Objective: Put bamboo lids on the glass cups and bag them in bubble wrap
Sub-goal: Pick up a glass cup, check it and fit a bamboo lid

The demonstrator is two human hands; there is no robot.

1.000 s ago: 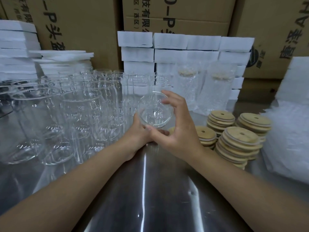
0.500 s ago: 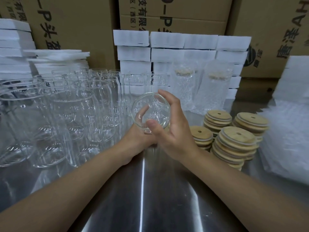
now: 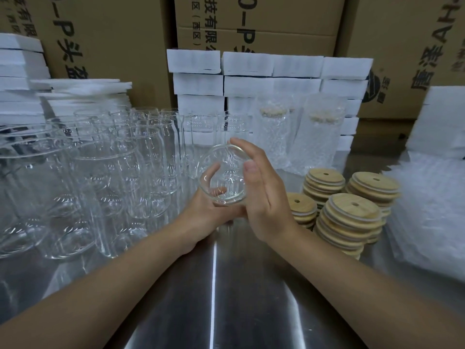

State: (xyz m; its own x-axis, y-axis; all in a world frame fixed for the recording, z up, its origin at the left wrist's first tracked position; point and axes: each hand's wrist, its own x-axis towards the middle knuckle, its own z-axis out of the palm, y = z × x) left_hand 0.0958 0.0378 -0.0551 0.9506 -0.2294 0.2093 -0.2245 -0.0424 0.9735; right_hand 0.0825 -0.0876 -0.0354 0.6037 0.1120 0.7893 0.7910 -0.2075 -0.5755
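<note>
A clear glass cup (image 3: 227,172) is held above the steel table (image 3: 226,298), tilted so its open mouth faces me. My left hand (image 3: 208,210) grips it from below and the left, thumb on the rim. My right hand (image 3: 261,195) lies along the cup's right side with fingers nearly straight, fingertips over the far rim. Stacks of round bamboo lids (image 3: 352,212) stand just right of my right hand. A pile of bubble wrap bags (image 3: 432,217) lies at the far right.
Several empty glass cups (image 3: 105,172) crowd the table's left half. Two lidded cups in bubble wrap (image 3: 297,137) stand behind the hands. White foam blocks (image 3: 271,76) and cardboard boxes (image 3: 251,23) line the back.
The cup has tilted further so its mouth faces me and has come slightly lower. My right hand's fingers have straightened along its side.
</note>
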